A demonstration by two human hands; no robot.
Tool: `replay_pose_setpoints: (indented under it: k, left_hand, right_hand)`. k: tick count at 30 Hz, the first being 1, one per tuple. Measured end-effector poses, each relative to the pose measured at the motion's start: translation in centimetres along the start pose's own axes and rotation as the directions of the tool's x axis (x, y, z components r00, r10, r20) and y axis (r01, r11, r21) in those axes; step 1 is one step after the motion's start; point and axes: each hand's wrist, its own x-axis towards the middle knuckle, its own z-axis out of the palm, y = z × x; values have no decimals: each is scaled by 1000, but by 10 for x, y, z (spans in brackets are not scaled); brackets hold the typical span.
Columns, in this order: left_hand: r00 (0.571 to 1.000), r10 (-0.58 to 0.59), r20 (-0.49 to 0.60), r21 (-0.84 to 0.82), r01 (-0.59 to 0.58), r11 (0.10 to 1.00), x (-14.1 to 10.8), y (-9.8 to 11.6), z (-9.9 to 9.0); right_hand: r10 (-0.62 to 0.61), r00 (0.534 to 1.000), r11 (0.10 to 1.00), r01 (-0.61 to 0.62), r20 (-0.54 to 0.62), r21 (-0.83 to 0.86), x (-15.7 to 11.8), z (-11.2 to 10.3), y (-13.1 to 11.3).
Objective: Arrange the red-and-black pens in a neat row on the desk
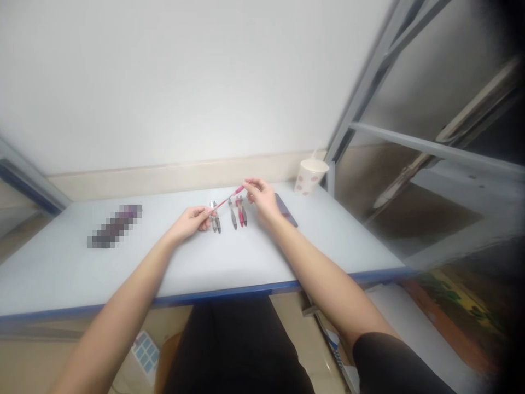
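My left hand (193, 221) is closed, pinching the lower end of a thin red pen refill (222, 203). The refill slants up to the right and meets a thicker red pen barrel (239, 190). That barrel is pinched in my right hand (261, 200), held above the table. Whether the refill sits inside the barrel I cannot tell. Beneath lie several pens: a silver-grey pen (214, 223) and a dark pen (219, 225) beside my left fingers, then a grey pen (233, 219), a red pen (240, 216) and another dark pen (245, 217) nearer my right hand.
A dark flat phone-like slab (288, 212) lies right of my right hand. Behind it stands a spotted paper cup (308, 180) with a straw. A blurred-out dark object (115, 227) rests at left. The white table (197, 273) has a blue front edge; metal posts flank it.
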Motion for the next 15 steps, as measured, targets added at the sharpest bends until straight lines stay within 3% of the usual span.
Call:
replay_pose_setpoints:
  k: [6,15]
  left_hand:
    - [1000,-3,0,7,3,1000,0,0,0]
    - [1000,-19,-1,7,19,1000,1,0,-1]
  right_hand:
    - [60,998,998,-60,-9,26,0,1,5]
    - [44,999,998,-45,8,51,2,1,6]
